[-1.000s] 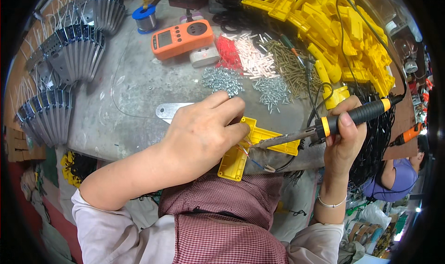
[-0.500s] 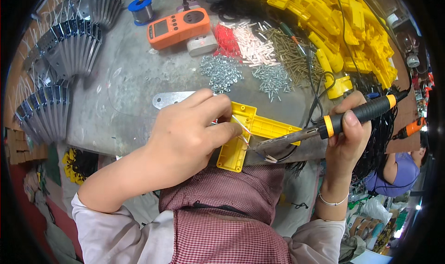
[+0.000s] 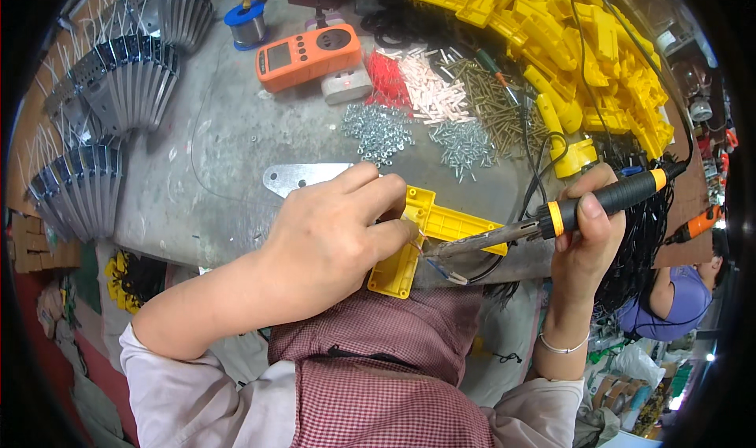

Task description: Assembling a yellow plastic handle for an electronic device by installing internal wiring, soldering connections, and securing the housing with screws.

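Note:
My left hand (image 3: 335, 235) is closed, with thumb and finger pinching a thin wire (image 3: 422, 242) over a T-shaped yellow plastic housing (image 3: 465, 231). A perforated silver metal plate (image 3: 285, 179) pokes out beyond that hand, its other end hidden beneath it. In my right hand (image 3: 589, 239) is a soldering iron (image 3: 630, 195) with a black and orange handle. Its tip points left, close to the pinched wire; whether they touch is hard to tell. A black cable (image 3: 487, 272) with bare wire ends lies just below the iron, at the table edge.
Heaps of nuts (image 3: 374, 131), screws (image 3: 466, 145), white sleeves (image 3: 433, 86) and brass-coloured pins (image 3: 508, 105) lie beyond my hands. Farther off are an orange meter (image 3: 307, 56) and a solder spool (image 3: 246, 27). Yellow housings (image 3: 606, 46) pile up right; metal plates (image 3: 126, 78) fan out left.
The iron's tip and my left fingertips have come closer together. White wires that showed above the housing are now mostly behind my left fingers. The whole view has shifted slightly.

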A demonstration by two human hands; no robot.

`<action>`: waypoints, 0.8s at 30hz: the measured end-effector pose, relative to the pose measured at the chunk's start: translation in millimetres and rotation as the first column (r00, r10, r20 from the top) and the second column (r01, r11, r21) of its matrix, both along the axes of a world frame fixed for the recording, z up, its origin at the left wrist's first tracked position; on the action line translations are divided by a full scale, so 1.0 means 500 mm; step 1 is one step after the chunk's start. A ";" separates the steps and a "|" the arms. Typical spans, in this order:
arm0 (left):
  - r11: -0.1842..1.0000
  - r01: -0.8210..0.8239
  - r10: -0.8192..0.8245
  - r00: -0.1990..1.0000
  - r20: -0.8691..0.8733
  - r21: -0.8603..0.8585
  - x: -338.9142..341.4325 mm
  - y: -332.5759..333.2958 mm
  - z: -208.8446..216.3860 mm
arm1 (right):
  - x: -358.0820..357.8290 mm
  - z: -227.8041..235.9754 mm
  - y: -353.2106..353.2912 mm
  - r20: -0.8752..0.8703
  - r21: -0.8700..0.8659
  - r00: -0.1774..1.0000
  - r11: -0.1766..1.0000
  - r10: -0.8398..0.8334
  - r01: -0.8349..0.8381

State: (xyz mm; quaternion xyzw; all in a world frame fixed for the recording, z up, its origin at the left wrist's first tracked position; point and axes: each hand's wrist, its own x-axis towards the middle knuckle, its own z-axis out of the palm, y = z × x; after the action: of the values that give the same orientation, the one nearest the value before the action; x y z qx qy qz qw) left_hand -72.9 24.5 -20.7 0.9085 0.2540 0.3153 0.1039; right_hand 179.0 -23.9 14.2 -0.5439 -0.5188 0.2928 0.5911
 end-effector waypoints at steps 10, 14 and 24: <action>0.953 -0.257 0.265 0.964 -0.029 0.158 -0.057 0.054 0.004 | -0.004 -0.001 0.003 -0.022 -0.001 0.999 0.999 -0.049 0.049; 0.935 -0.355 0.355 0.932 -0.074 0.013 -0.108 0.095 -0.040 | 0.004 0.001 0.008 -0.031 0.014 0.999 0.999 -0.032 0.032; 0.964 0.143 -0.146 0.989 -0.006 0.224 0.002 0.014 -0.057 | -0.027 0.029 0.178 -0.047 0.140 0.986 0.976 -0.162 0.167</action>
State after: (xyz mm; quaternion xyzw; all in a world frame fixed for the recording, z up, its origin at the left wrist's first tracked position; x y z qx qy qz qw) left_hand -71.7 31.7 -49.4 0.9287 0.1492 0.3385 0.0248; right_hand 165.7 65.3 28.7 -0.5359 -0.4811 0.2145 0.6599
